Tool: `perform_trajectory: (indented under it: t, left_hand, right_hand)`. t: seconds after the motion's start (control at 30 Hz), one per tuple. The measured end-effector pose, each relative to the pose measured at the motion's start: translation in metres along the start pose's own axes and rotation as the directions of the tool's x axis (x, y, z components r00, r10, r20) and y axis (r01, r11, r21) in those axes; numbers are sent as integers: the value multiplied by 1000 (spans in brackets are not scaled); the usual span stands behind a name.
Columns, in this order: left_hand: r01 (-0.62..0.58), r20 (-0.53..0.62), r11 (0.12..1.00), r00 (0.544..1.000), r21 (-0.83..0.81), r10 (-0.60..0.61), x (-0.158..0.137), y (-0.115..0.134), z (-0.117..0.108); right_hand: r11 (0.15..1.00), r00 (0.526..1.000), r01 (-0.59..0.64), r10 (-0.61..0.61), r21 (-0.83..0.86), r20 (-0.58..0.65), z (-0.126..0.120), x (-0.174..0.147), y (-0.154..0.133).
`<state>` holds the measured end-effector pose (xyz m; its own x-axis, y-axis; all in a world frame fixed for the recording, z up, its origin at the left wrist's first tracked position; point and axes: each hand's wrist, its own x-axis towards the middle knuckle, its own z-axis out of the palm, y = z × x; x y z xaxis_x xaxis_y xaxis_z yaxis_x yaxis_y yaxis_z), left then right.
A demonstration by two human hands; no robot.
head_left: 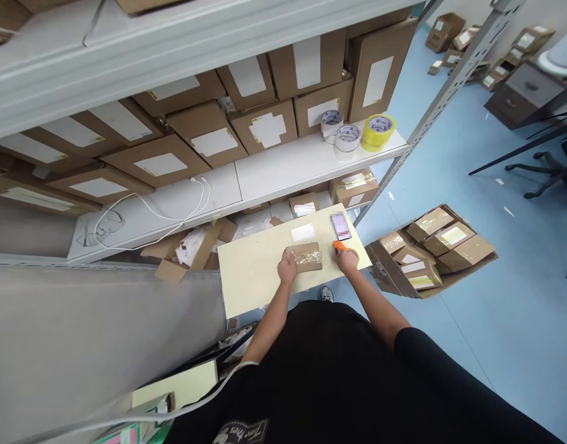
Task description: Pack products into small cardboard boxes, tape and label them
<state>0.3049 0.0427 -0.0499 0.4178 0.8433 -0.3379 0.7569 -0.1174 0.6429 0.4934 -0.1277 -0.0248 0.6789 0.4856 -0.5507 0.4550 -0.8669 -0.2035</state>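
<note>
My left hand (287, 267) grips the left end of a small brown cardboard box (307, 258) with shiny clear tape across its top. The box rests on a pale yellow tabletop (250, 277). To its right, my right hand (347, 260) is closed around an orange tape dispenser (339, 245), and part of a tape roll shows beside the fingers. The dispenser is apart from the box. Behind them lie a white label sheet (302, 232) and a phone (340, 226) with a blurred screen.
A big open carton (394, 277) full of taped parcels stands on the blue floor at the right. Tape rolls (348, 139) and a white cable (172, 219) lie on the metal shelf ahead, before stacked cardboard boxes (264, 129). An opened box (204, 246) sits below, left.
</note>
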Motion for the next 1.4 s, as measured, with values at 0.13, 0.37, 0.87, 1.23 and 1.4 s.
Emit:
perform_trajectory:
  t: [0.13,0.37,0.87,1.23,1.4]
  left_hand:
    - [3,-14,1000,1000,13,-2,0,0,-1]
    - [7,-16,997,1000,-78,-8,2,-2,-1]
    - [-107,-71,863,994,-494,83,-33,-68,-95]
    - [23,-46,998,999,-63,-26,-53,-104,-67]
    - [-66,30,995,997,75,64,-11,-67,-58]
  right_hand:
    - [969,986,167,-166,184,-19,-3,-16,-26]
    - [873,949,248,-305,420,74,4,-41,-43]
    - [339,874,146,-484,929,39,73,-28,-71]
    - [387,952,136,-307,912,-12,102,-7,-59]
    - [389,960,182,-269,903,-78,96,12,-63]
